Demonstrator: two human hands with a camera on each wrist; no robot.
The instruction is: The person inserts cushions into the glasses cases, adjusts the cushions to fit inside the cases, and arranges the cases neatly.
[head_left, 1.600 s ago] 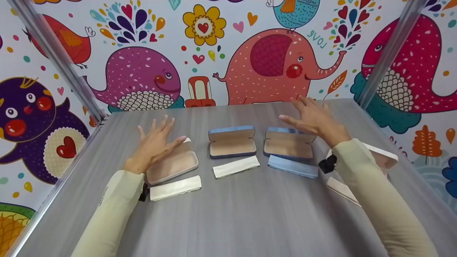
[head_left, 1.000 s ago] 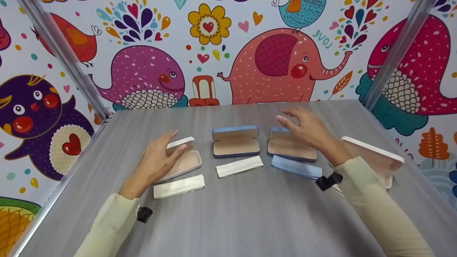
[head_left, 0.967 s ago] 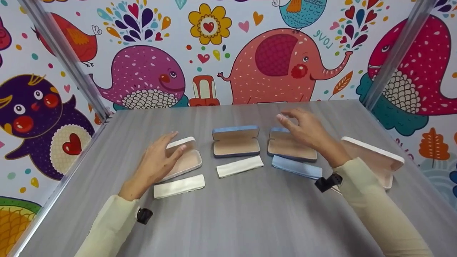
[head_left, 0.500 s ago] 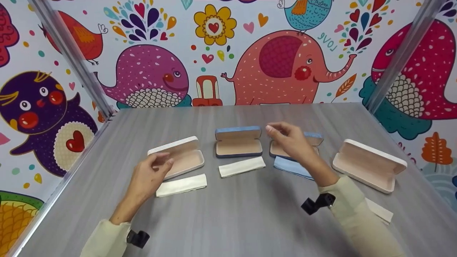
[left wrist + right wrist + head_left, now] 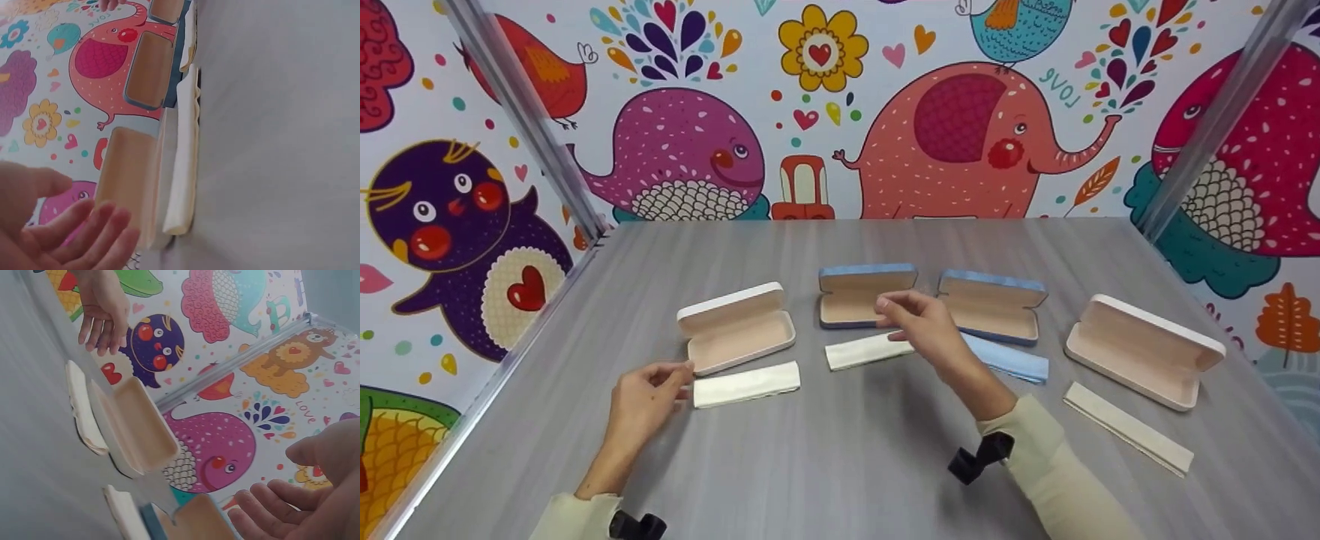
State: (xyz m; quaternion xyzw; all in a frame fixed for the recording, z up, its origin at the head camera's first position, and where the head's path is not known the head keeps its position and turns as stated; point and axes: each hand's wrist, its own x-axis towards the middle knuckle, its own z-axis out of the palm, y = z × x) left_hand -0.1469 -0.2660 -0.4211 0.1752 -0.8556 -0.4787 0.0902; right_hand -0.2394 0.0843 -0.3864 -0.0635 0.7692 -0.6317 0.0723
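My left hand (image 5: 649,401), fingers loosely bent and holding nothing, hovers beside the near left corner of a white glasses case (image 5: 744,341) with its lid raised. In front of that case lies a folded cream cloth (image 5: 746,385). My right hand (image 5: 934,334) hangs in the air, holding nothing, between two blue glasses cases. It partly hides the left blue case (image 5: 847,307) and the end of a second cream cloth (image 5: 861,352). The right blue case (image 5: 994,307) has a folded blue cloth (image 5: 1011,360) before it. In the right wrist view, the right hand's fingers (image 5: 270,512) are relaxed.
At the right stands another white glasses case (image 5: 1144,356), lid raised, with a beige folded cloth (image 5: 1129,427) in front. Everything sits on a grey table (image 5: 810,465). Metal posts (image 5: 1207,127) and a cartoon-printed wall (image 5: 847,67) bound the far side.
Both hands have drawn back towards the person, away from above the cases, and the right hand has also moved left. The beige cloth and right white case are now uncovered. Cases and cloths stay put.
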